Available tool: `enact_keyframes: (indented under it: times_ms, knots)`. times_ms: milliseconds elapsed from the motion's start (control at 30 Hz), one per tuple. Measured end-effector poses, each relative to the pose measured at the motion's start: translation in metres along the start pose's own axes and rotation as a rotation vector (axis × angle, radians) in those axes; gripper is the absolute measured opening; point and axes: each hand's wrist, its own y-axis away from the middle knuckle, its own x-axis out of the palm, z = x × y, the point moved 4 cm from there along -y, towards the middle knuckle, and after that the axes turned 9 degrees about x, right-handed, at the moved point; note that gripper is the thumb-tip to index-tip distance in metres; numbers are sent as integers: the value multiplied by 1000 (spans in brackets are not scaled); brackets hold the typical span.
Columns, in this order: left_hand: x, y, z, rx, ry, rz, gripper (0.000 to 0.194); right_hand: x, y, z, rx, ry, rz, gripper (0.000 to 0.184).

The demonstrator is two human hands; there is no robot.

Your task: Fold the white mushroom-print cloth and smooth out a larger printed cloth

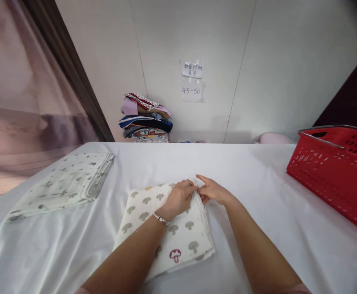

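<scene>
A folded white cloth with a grey mushroom print (166, 232) lies on the white table (258, 196) in front of me. My left hand (180, 198) rests on top of it near its far right corner, fingers curled onto the fabric's edge. My right hand (211, 190) meets it at that same corner, pinching the edge with the forefinger stretched out. A thin bracelet sits on my left wrist.
A second folded cloth with a grey pattern (66, 183) lies at the left. A red plastic basket (337, 167) stands at the right edge. A stack of folded clothes (146, 118) sits against the back wall, under two paper notes (192, 79). A curtain (19, 102) hangs at left.
</scene>
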Motion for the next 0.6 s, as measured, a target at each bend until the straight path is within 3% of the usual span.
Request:
enact_keyframes:
  times_ms: [600]
  knots:
    - [-5,-2,1,56,-70,10,18,2,7,6,26,35,8,78]
